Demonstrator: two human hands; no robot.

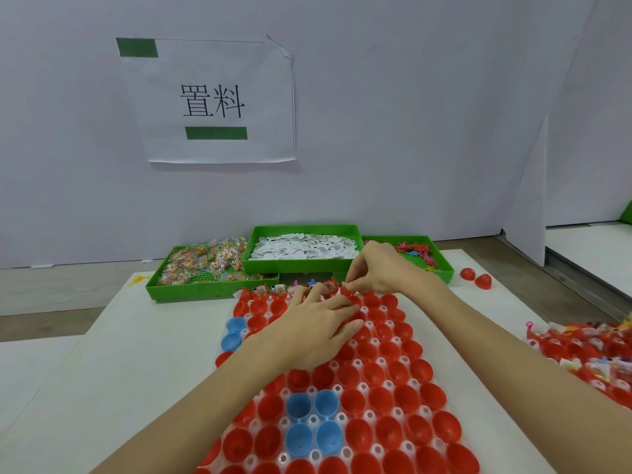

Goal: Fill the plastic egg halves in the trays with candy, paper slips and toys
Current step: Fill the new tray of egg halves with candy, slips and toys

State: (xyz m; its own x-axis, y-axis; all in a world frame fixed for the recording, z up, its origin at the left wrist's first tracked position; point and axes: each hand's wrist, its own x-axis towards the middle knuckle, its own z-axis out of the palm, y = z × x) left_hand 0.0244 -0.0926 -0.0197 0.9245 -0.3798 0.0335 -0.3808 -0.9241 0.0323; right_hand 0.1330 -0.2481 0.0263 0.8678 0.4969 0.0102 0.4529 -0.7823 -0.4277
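Observation:
A clear tray (458,381) of red and blue plastic egg halves runs from the front edge toward the bins. Its far row holds candy, slips and toys. My left hand (318,331) rests flat on the red halves near the far end, fingers spread. Over the far row, my right hand (379,270) pinches something small and red at its fingertips; what it is cannot be made out. Behind stand three green bins: candy (201,263), white paper slips (304,249) and small coloured toys (419,251).
A second tray of filled red halves (591,357) lies at the right edge. Two loose red halves (477,278) sit on the white table by the toy bin. A white wall with a paper sign (213,100) rises close behind the bins.

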